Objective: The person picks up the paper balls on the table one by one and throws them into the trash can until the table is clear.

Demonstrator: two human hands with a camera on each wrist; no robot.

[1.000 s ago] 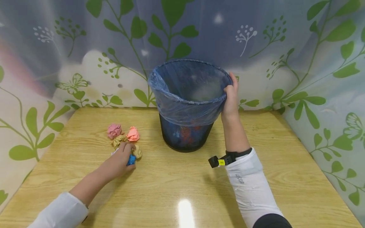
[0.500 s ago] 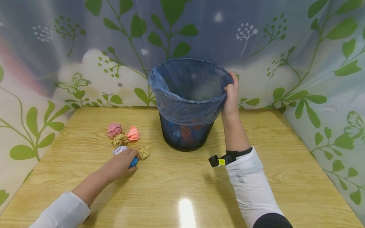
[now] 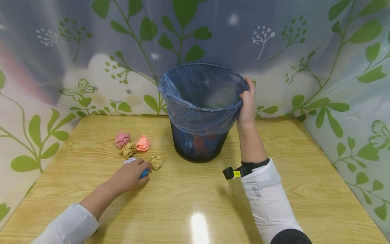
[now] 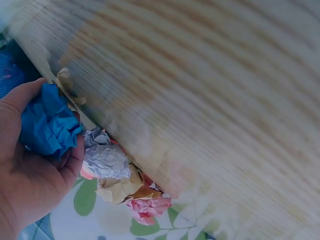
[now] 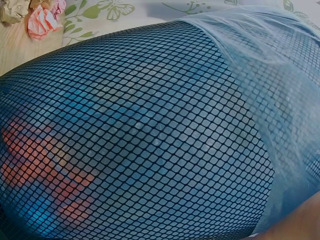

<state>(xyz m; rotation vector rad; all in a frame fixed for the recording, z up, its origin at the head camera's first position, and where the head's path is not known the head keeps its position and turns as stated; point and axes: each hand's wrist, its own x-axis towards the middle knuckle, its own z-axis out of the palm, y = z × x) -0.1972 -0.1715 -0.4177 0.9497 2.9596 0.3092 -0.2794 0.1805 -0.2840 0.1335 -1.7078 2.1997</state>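
Observation:
My left hand (image 3: 130,175) holds a crumpled blue paper ball (image 4: 50,122) low over the table, fingers and thumb curled round it in the left wrist view. Partly behind that hand lies a white paper ball (image 3: 130,160). A tan paper ball (image 3: 156,162) sits just right of the fingertips. Farther back are another tan ball (image 3: 128,149), a coral ball (image 3: 142,143) and a pink ball (image 3: 122,139). My right hand (image 3: 246,110) grips the right rim of a black mesh wastebasket (image 3: 198,147) with a blue bag liner (image 3: 201,120).
Red and blue crumpled pieces (image 5: 45,165) show through the basket's mesh near its bottom. The wooden table (image 3: 170,203) meets a leaf-patterned curtain (image 3: 122,81) behind the basket and at both sides.
My left hand has shifted a little to the right with the blue paper ball. The nearer tan ball has moved right, and the white one slightly too. Right hand and wastebasket stay put.

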